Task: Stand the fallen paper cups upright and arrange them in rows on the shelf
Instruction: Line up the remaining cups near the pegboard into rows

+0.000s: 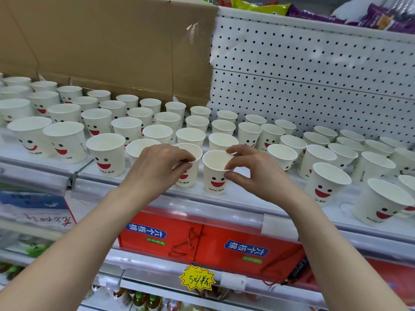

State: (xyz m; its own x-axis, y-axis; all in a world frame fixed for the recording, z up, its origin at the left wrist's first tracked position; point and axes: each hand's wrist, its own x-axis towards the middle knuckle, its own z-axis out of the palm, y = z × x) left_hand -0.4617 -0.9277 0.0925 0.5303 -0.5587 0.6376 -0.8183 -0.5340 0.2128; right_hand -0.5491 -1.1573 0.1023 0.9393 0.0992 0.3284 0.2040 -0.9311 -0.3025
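Observation:
Several white paper cups with red smiling faces stand upright in rows on the white shelf (242,194). At the front row, my left hand (157,167) pinches the near rim of one upright cup (190,178). Right beside it, my right hand (251,171) pinches the right rim of another upright cup (214,176), thumb below and fingers over the edge. The two cups stand almost touching. On the right, the cups (327,182) sit less evenly and one at the far right (381,203) leans to the left.
Behind the cups rise a cardboard sheet (107,41) on the left and a white pegboard (314,75) on the right. Red boxes (202,241) fill the shelf below, with a yellow price tag (197,278) on its rail. Snack bags (314,12) lie on the shelf above.

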